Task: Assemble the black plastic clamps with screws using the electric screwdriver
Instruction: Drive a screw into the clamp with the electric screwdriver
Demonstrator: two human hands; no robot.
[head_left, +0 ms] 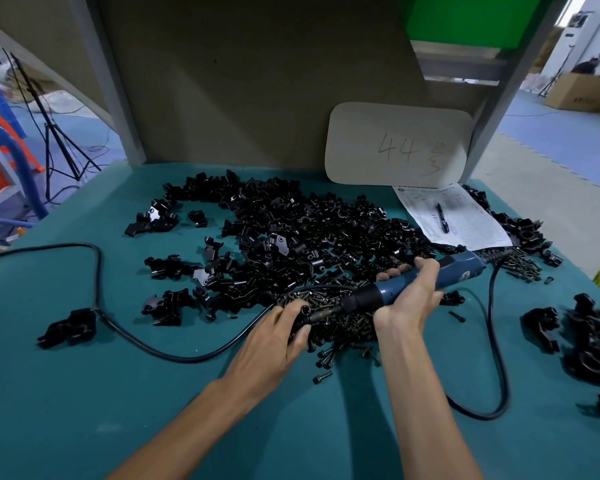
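Both forearms come in from the lower edge over the teal table (118, 393). The left hand (271, 337) has its fingers curled around one black clamp (303, 315) and holds it just above the heap of screws (343, 322). The right hand (411, 296) is wrapped fully around the blue body of the electric screwdriver (454, 270), with the fingers over the top and the thumb behind. The black nose of the tool points left and meets the clamp.

I judge the clamp to be light, stiff and rather smooth plastic. It will want to turn when the screw tightens, so it is better to pinch it by its flat sides, away from the screw hole. The screws are small metal pieces that roll and scatter easily. The screwdriver is probably the heaviest thing here. Its cable (174, 355) loops over the table and may pull on it, so the middle of the blue body is the good place to hold it.

Further away, the loose clamp parts (309, 230) lie in a wide pile. To the right of them a printed paper form (465, 220) lies with a pen (442, 219) on it. Its text is too small to read. Behind it, a pale card (395, 143) leans on the back panel. It shows "44" written by hand in red, then one character I cannot read. A white mark on the screwdriver is also not legible.
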